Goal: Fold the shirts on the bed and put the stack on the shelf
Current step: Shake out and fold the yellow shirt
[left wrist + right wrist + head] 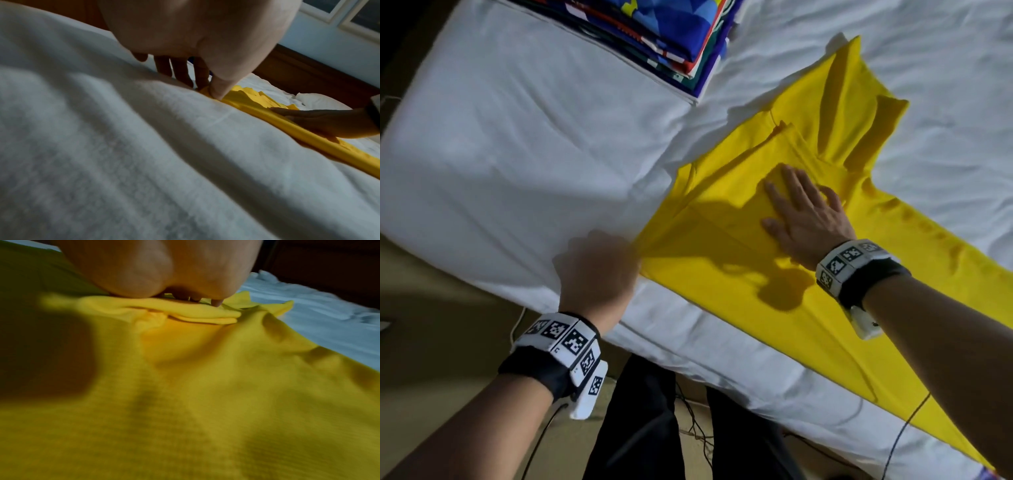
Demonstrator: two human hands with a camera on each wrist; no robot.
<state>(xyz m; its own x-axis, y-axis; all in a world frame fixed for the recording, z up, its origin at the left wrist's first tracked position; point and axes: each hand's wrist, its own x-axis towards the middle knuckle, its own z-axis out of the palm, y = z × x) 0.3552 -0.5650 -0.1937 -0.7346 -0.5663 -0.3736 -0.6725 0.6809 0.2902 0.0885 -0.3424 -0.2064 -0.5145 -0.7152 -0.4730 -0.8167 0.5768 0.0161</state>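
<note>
Done: folded stack [671,41] at bed's [500,137] far edge.
Now: yellow shirt [739,281] half-folded; right hand [804,216] flat, fingers spread; left hand [599,263] pinches its edge.
Left: finish, shelve.

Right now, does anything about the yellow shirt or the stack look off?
The yellow shirt lies askew across the white bed, its lower end hanging past the mattress edge, its far sleeve bunched. The left hand pinches its edge. The folded stack looks tidy.
</note>
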